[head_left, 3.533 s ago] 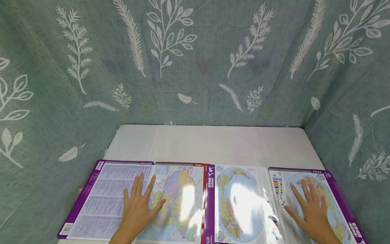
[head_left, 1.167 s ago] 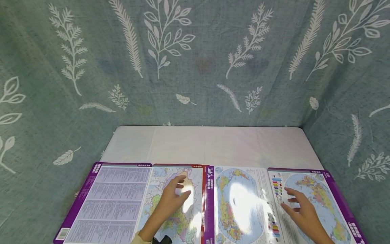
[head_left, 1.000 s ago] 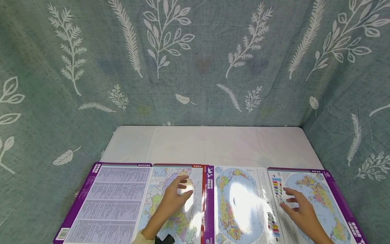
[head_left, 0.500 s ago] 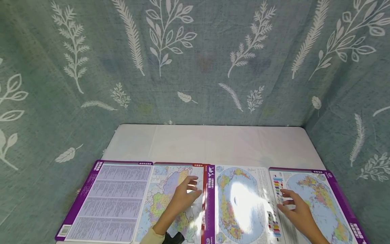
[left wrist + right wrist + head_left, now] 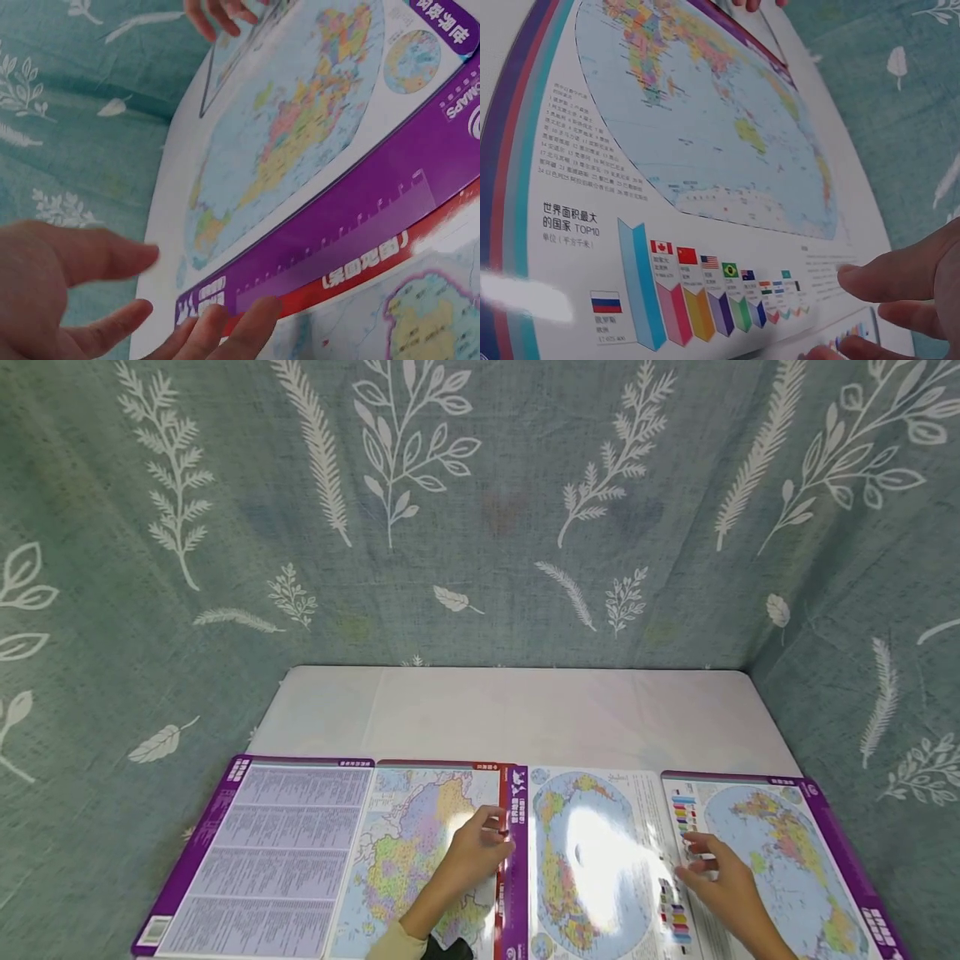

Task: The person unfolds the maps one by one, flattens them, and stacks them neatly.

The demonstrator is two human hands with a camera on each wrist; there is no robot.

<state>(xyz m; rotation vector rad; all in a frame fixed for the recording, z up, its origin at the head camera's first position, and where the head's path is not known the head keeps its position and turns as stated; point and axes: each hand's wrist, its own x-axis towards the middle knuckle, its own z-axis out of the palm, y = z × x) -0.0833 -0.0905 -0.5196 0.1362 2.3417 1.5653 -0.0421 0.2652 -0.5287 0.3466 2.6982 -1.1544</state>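
My left hand (image 5: 474, 856) is near the red and purple strips where the colourful country map (image 5: 405, 860) meets the glossy world map (image 5: 551, 810). Its fingers and thumb are loosely bent with a gap between them, and they hold nothing. In the left wrist view that hand (image 5: 82, 292) appears over the strips; whether the fingertips touch cannot be seen. My right hand (image 5: 723, 885) is over the left part of the right world map (image 5: 795, 852), thumb and fingers apart, nothing between them. The right wrist view shows its thumb and fingers (image 5: 907, 292) beside a flag chart.
At the left lies a purple-edged sheet of printed text (image 5: 262, 852). The sheets lie in a row along the near side of a white table (image 5: 525, 710). Grey-green cloth with white leaf prints (image 5: 510, 510) hangs behind and at both sides.
My hands rise from flat, spread poses on the sheets to loosely bent ones. The left hand moves right to the red strip; the right shifts slightly left. The sheets stay in place.
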